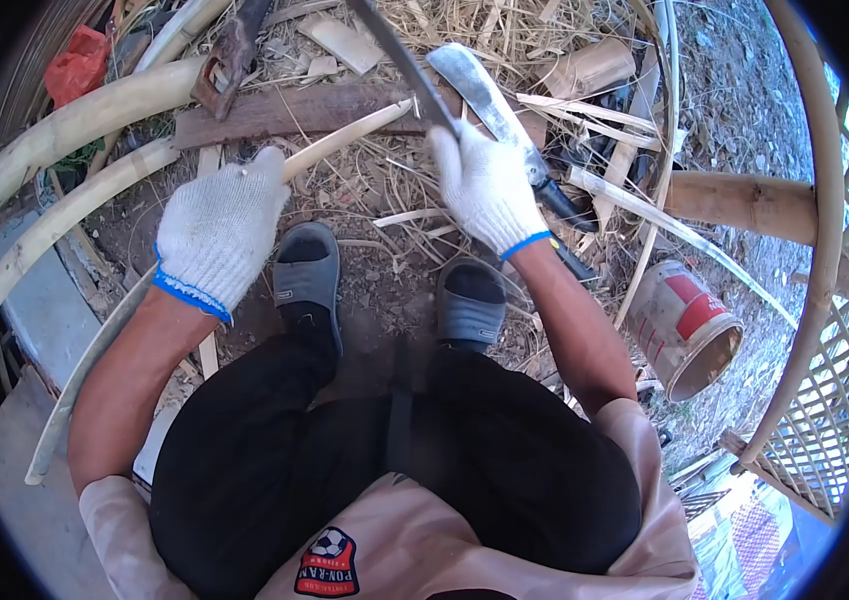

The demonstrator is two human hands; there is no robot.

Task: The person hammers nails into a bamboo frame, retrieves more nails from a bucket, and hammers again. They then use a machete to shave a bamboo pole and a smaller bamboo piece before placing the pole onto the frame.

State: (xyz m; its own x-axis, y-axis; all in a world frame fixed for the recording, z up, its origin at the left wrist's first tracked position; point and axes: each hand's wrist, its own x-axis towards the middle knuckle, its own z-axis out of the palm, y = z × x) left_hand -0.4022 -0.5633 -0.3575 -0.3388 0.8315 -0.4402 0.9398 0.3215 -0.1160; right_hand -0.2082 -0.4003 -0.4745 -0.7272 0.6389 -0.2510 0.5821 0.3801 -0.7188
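My left hand, in a white knit glove with a blue cuff, is closed round a pale bamboo strip. One end of the strip points up and right over a brown wooden plank; its long tail curves down past my left forearm. My right hand, gloved the same way, grips a long dark-bladed knife whose blade runs up and left beyond the top edge. The strip's tip is close to the blade, left of my right hand. A wide-bladed machete with a black handle lies just beyond my right hand.
Shavings and split bamboo litter the ground. A handsaw, a red plastic bag and thick bamboo poles are at upper left. A paint-stained bucket lies tipped at right, near a bamboo lattice frame.
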